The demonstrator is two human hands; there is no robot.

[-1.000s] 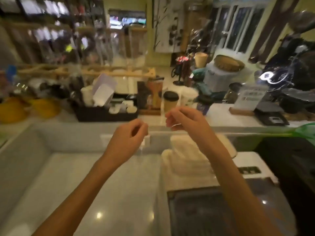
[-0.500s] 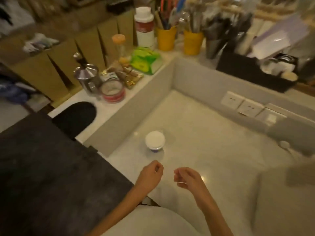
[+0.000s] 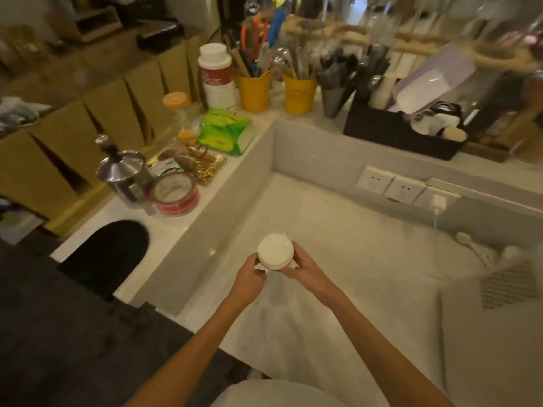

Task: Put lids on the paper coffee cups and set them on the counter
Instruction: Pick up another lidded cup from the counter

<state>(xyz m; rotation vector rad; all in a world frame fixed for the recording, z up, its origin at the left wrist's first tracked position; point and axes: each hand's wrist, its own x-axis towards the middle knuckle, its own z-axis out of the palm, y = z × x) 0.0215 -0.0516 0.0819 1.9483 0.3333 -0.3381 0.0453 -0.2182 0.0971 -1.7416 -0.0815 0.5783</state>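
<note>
A paper cup with a white lid (image 3: 275,249) on top stands low on the pale worktop (image 3: 338,230). My left hand (image 3: 249,276) grips its left side and my right hand (image 3: 304,270) grips its right side, fingers wrapped round the rim. A bit of white paper or film sticks out under my left fingers. The cup's body is mostly hidden by the lid and my hands.
The raised ledge at left holds a steel pitcher (image 3: 125,171), a roll of red tape (image 3: 175,195), a green tissue pack (image 3: 226,131) and yellow utensil pots (image 3: 254,91). A black organiser box (image 3: 402,133) stands at the back. Wall sockets (image 3: 390,186) sit on the back wall.
My view swung from the far counter down to the worktop. Both hands, empty half a second ago, moved forward and closed round the lidded cup.
</note>
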